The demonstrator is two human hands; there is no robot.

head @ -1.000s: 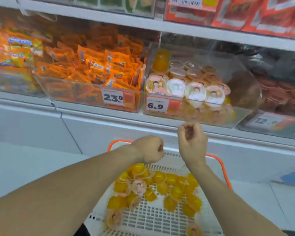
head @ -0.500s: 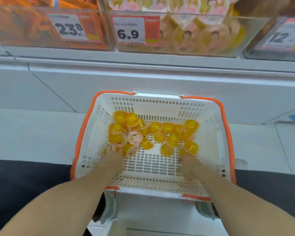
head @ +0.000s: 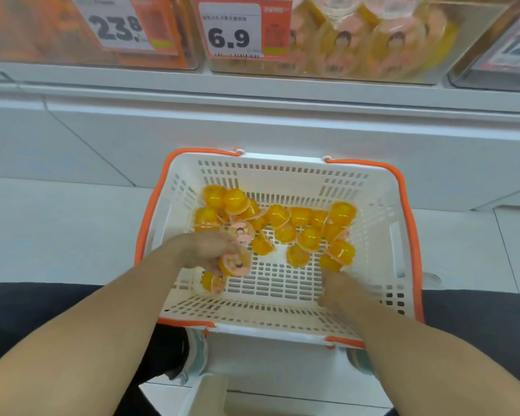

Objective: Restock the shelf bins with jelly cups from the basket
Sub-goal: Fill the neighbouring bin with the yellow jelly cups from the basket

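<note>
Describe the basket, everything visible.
The basket is white slotted plastic, it seems, with an orange rim and orange handles folded down along its sides. It sits upright below the shelf bins, on a white stand. Loose jelly cups, yellow with pink pictured lids, lie mostly in its far half; the near floor is largely bare. The left hand grips cups inside it; the right hand reaches in near the right wall, its grip unclear.

Lighting bright, even, diffuse, apparently overhead; shadows faint and soft; white shelf base slightly washed out; pale haze of glare on clear bin fronts; left hand and right hand smeared by motion blur; overall soft focus; wide-angle bowing toward frame edges; price tags legible.
</note>
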